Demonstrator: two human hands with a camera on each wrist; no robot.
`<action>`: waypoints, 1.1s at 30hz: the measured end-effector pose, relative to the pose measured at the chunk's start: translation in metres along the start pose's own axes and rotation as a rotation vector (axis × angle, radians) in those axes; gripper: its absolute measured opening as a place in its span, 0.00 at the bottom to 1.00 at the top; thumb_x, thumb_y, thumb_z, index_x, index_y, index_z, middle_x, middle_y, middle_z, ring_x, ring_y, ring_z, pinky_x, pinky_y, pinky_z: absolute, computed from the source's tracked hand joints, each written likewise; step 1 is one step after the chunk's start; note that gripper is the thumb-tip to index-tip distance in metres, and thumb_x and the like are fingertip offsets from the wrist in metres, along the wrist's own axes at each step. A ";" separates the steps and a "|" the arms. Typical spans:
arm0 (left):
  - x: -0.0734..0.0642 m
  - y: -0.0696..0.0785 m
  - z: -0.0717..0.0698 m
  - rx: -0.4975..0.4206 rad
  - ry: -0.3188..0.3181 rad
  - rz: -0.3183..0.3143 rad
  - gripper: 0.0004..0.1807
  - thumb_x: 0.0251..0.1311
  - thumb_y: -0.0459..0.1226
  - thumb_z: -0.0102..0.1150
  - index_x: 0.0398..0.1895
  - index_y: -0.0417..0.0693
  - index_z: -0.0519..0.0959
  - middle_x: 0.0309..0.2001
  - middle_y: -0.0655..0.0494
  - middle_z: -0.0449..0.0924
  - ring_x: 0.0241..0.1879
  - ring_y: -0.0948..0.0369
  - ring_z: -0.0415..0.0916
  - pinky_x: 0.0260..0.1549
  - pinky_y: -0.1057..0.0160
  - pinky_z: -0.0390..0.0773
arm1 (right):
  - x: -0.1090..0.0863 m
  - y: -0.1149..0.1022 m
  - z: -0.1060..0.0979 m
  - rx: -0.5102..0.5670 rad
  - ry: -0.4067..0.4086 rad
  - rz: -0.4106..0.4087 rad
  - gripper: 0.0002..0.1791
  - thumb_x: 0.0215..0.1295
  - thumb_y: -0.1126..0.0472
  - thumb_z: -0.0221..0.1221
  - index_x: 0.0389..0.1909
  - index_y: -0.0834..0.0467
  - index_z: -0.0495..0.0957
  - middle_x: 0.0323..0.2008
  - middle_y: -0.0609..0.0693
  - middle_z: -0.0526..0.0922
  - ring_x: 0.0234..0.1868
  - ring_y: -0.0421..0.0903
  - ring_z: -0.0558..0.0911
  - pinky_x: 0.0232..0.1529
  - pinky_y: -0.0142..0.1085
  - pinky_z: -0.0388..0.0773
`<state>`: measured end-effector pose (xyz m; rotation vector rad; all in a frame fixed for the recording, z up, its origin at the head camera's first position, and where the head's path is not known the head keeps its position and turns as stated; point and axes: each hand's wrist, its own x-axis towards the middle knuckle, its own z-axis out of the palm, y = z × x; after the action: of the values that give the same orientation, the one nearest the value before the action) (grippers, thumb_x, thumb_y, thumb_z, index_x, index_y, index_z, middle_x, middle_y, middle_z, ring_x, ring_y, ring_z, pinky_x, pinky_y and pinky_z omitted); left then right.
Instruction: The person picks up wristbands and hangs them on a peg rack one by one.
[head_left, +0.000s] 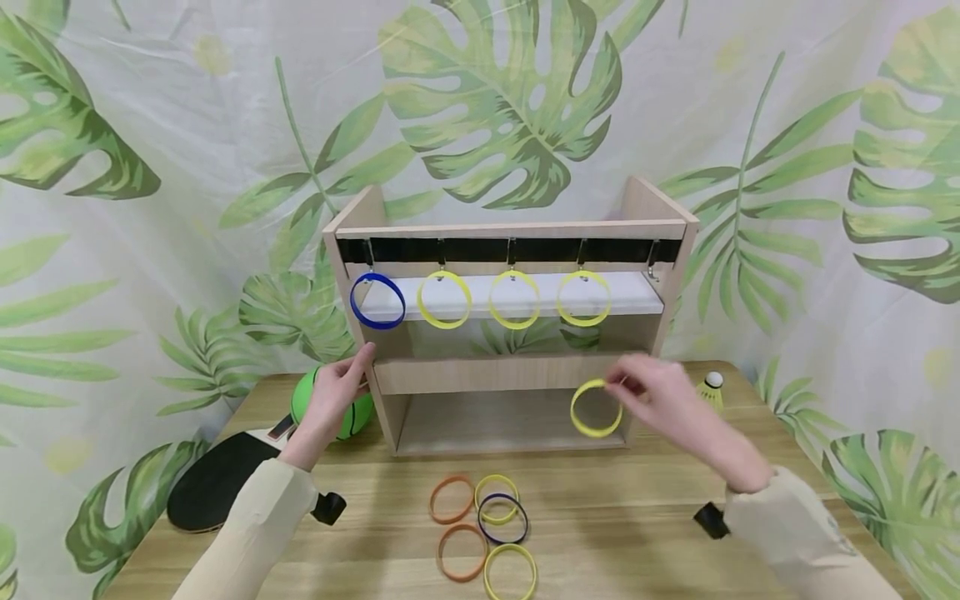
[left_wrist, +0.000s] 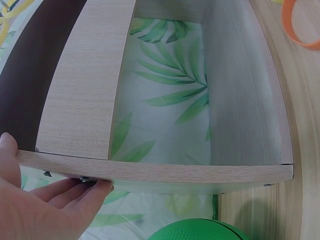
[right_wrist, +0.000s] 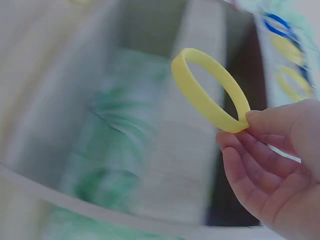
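Note:
In the head view a small wooden shelf (head_left: 502,377) stands on the table, with hooks along a black strip (head_left: 476,250). A blue wristband (head_left: 355,304) and three yellow wristbands hang from hooks; the rightmost hook (head_left: 652,265) bears no band. My left hand (head_left: 341,387) holds the shelf's left side panel (left_wrist: 165,171), thumb at the front edge and fingers on the outer face. My right hand (head_left: 663,400) pinches a yellow wristband (right_wrist: 210,97) between thumb and fingertips, in front of the shelf's lower right part, below the rightmost hook.
Orange wristbands (head_left: 441,562), yellow ones (head_left: 533,575) and a dark blue one (head_left: 481,521) lie in front of the shelf. A green ball (head_left: 360,417) and a black paddle (head_left: 217,482) are at left. A yellow shuttlecock (head_left: 710,393) stands at right.

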<state>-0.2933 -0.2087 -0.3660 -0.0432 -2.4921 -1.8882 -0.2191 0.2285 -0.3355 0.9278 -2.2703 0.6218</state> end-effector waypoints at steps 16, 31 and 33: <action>-0.001 0.001 0.000 0.000 -0.011 -0.003 0.46 0.70 0.63 0.44 0.74 0.33 0.58 0.76 0.37 0.55 0.74 0.43 0.59 0.70 0.50 0.69 | 0.059 -0.001 -0.104 -0.247 0.254 -0.003 0.08 0.55 0.75 0.67 0.35 0.63 0.84 0.30 0.53 0.87 0.27 0.46 0.83 0.35 0.10 0.70; -0.001 0.000 0.001 -0.008 -0.003 -0.009 0.47 0.69 0.63 0.45 0.74 0.33 0.58 0.76 0.37 0.56 0.74 0.44 0.59 0.71 0.49 0.69 | 0.059 0.024 -0.092 -0.240 0.178 0.073 0.05 0.58 0.73 0.66 0.34 0.63 0.83 0.30 0.55 0.87 0.28 0.48 0.84 0.34 0.11 0.71; 0.000 0.000 0.001 -0.007 -0.006 -0.009 0.47 0.69 0.63 0.45 0.74 0.33 0.58 0.76 0.37 0.55 0.74 0.43 0.59 0.71 0.49 0.68 | 0.059 0.024 -0.092 -0.250 0.182 0.059 0.05 0.57 0.74 0.66 0.34 0.64 0.83 0.30 0.55 0.87 0.28 0.49 0.85 0.33 0.13 0.74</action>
<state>-0.2928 -0.2081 -0.3659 -0.0372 -2.4939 -1.9030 -0.2387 0.2729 -0.2348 0.6579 -2.1572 0.4168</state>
